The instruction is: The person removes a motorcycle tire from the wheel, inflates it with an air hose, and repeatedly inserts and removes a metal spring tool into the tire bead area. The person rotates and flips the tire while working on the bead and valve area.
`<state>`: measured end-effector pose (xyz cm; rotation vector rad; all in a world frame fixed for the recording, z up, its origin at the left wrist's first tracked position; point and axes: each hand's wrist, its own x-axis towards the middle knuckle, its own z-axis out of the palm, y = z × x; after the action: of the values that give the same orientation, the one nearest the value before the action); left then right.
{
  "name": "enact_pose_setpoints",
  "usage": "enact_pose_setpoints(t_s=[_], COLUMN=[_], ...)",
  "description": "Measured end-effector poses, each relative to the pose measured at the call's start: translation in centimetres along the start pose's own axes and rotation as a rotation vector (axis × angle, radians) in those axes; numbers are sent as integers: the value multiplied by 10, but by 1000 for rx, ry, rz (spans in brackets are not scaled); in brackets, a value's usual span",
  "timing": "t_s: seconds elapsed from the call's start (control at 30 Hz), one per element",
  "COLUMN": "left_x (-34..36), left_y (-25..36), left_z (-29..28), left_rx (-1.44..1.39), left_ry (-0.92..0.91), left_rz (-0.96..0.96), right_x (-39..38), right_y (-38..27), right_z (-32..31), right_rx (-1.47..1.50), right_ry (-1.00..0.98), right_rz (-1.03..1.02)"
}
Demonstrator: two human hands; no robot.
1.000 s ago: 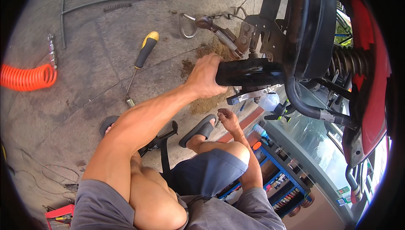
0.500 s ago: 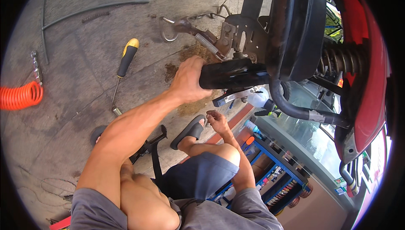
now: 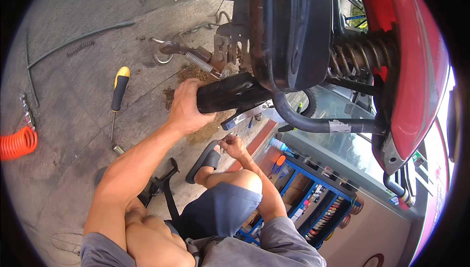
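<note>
My left hand point(image 3: 185, 106) is wrapped round the end of a glossy black rounded part point(image 3: 230, 92) on the underside of a red motorbike point(image 3: 411, 71). Its fingers curl over the far side, partly hidden. Lower and to the right, my right hand point(image 3: 233, 145) hangs near my slipper point(image 3: 203, 162), thumb and fingers pinched together. Whatever is between them, if anything, is too small to make out. Just beyond the black part is a metal stand bracket point(image 3: 223, 54) with a coil spring point(image 3: 199, 63) and a bent rod.
On the concrete floor at left lie a yellow-and-black screwdriver point(image 3: 120, 88), an orange coiled air hose point(image 3: 18, 143), a thin dark hose point(image 3: 78, 40) and a small loose spring point(image 3: 81, 48). A bent black tube point(image 3: 323, 124) and shock absorber point(image 3: 364, 54) are at right. Blue shelving point(image 3: 313, 179) stands behind my right arm.
The view has shifted, so the motorbike and floor things appear further left and mostly lower. My left hand keeps its grip on the black part, which now looks tilted. My right hand stays pinched.
</note>
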<state>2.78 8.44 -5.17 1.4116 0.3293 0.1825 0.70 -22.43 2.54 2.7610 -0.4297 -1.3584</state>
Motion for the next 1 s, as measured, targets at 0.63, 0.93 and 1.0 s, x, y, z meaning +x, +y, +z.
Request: enact_pose_setpoints(t_s=[0.63,0.93,1.0], left_x=[-159,-154,-149], left_y=[-17,-18,-15], left_z=[-84,-118,-121], left_rx=[88,109,104], left_ry=[-632,-391,-341], left_rz=[-287,-365,-368], right_x=[-6,10,19], right_y=[-162,-185,-166], right_z=[28,85,76], right_rx=[-366,-198,-347], right_ry=[-558,0,128], right_rz=[-483,-159,-40])
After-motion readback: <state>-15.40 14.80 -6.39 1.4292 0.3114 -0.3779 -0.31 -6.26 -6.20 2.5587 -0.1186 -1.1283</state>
